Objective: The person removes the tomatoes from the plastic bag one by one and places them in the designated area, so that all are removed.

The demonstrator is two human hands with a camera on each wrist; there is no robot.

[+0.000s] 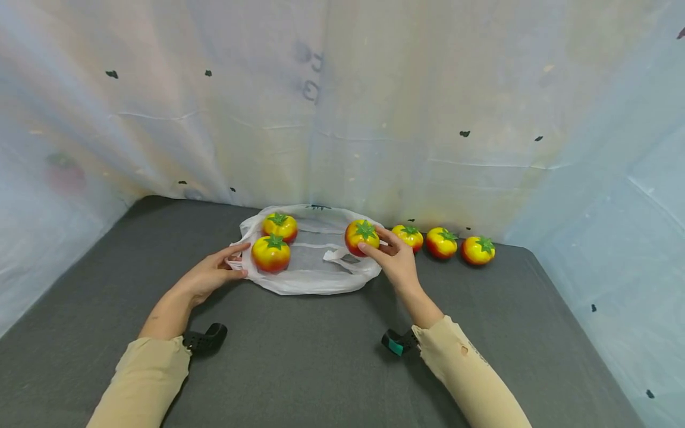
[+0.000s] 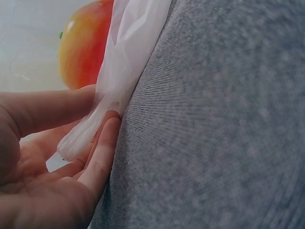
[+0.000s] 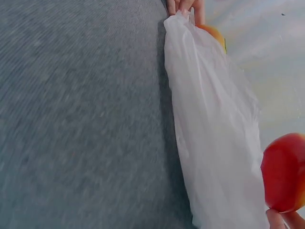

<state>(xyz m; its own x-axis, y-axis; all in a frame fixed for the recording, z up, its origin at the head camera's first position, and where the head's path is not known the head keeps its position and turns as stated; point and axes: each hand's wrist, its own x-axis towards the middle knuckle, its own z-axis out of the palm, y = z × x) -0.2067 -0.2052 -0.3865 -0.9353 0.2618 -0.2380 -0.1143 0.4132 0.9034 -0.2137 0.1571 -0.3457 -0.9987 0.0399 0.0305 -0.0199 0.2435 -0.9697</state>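
A white plastic bag (image 1: 316, 286) lies spread on the dark table with its mouth open upward. Two glossy yellow-and-red tomatoes with green leafy tops, a back one (image 1: 279, 226) and a front one (image 1: 271, 255), sit at its left end. My left hand (image 1: 215, 270) pinches the bag's left edge; the left wrist view shows the gathered plastic (image 2: 88, 126) between thumb and fingers. My right hand (image 1: 397, 258) grips another tomato (image 1: 360, 233) between thumb and fingers, over the bag's right end. One loose bag handle (image 1: 342, 257) curls inward just below that tomato.
Right of the bag stand three more tomatoes in a row: a near one (image 1: 409, 236), a middle one (image 1: 441, 243) and a far one (image 1: 478, 251). Pale plastic sheeting (image 1: 374, 107) hangs behind and beside the grey table (image 1: 299, 368).
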